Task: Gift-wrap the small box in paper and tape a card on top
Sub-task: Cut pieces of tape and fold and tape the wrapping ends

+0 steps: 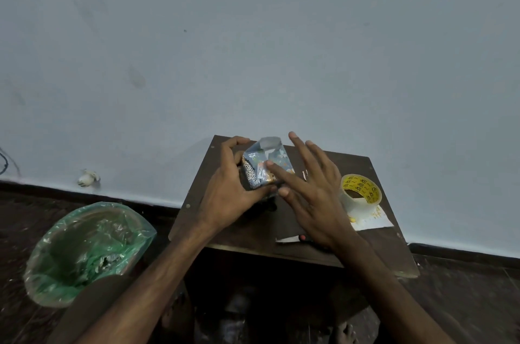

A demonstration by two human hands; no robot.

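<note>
Box [260, 175], partly in patterned paper [277, 159], sits at the far middle of the dark surface [377, 255]. An open paper flap stands up at its far end. Left hand [225, 186] curls round the box's left side, gripping it. Right hand [312, 197] is flat, fingers straight and spread, forefinger tip on the paper. Tape roll [360, 194] stands to the right on a white card [374, 221]. Green-lined bin [84, 248] stands on the floor, left.

Bare forearms [157, 267], bare left grip [225, 186], bare right grip [315, 203]

Dim, flat bluish light, soft shadows, wide-angle bend at edges (slight blur thruout), no glare.
</note>
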